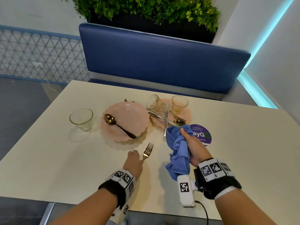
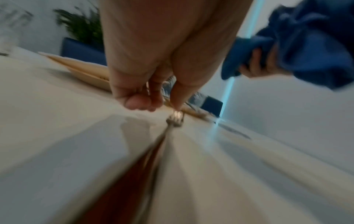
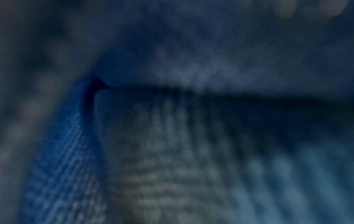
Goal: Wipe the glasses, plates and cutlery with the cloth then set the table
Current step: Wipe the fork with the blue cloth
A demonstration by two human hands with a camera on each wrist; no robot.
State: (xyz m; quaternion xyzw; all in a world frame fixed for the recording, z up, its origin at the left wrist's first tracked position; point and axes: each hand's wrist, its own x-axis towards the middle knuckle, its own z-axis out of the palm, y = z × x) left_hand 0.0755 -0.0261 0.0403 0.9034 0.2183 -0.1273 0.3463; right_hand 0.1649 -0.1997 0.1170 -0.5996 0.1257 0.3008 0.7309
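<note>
Cutlery-wiping seems in hand: the left hand (image 1: 134,161) lies with curled fingers on the handle of the gold metal fork (image 1: 147,151) (pinched or merely pressed, I cannot tell). Just right, the right hand (image 1: 194,149) grips the bunched blue cloth (image 1: 178,151); next, lift the fork to it.

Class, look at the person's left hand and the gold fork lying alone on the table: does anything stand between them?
Nothing visible does. The left hand is already at the gold fork, its fingers on the handle; the pink scalloped plate lies beyond.
</note>
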